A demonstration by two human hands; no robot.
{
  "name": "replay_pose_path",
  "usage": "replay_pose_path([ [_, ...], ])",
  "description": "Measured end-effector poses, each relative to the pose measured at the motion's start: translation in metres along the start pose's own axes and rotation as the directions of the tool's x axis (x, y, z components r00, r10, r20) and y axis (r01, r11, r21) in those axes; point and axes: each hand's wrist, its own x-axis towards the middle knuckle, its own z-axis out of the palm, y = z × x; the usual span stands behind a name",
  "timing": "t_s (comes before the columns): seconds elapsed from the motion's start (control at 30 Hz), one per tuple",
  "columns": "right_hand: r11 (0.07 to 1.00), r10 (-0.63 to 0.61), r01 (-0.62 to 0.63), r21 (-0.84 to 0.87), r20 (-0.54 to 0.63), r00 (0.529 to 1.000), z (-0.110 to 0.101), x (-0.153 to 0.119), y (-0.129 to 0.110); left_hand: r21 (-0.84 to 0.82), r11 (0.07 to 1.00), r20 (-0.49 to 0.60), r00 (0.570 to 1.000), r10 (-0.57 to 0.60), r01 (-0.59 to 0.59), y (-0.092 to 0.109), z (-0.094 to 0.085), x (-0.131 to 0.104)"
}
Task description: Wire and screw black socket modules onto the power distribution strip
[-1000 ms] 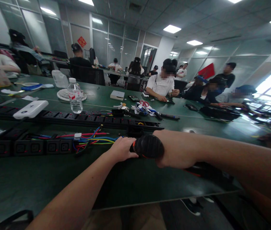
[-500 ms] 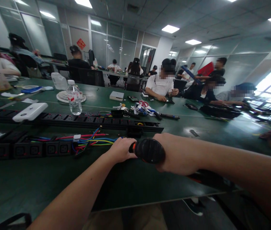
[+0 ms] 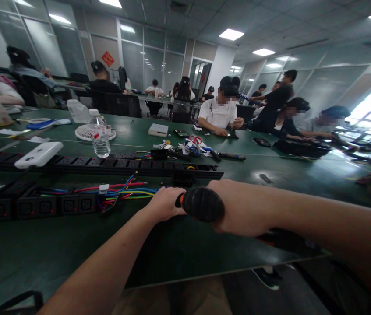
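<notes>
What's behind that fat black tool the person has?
Past the black tool, a dark box-like piece shows on the green table. The tool's far tip and whatever lies directly behind it can't be seen: the tool itself and the left hand cover them.

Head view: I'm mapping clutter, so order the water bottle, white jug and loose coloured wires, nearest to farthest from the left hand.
1. Loose coloured wires: just left of the left hand.
2. Water bottle: farther left, beyond the wires.
3. White jug: behind the bottle, leftward.
</notes>
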Motion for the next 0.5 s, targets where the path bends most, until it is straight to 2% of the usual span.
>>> replay_pose_path([
  [0.27,1.0,0.024,-0.024,0.01,-0.019,1.0,0.0005,0.0034,0.0014,-0.003,1.0,-0.043,0.999,-0.012,0.012,-0.0016,0.0025,-0.0012],
  [0.5,0.999,0.033,-0.032,0.016,-0.03,0.999,-0.0007,0.0036,0.0039,0.019,1.0,-0.038,0.999,-0.001,0.001,-0.0044,0.0061,-0.0004],
])
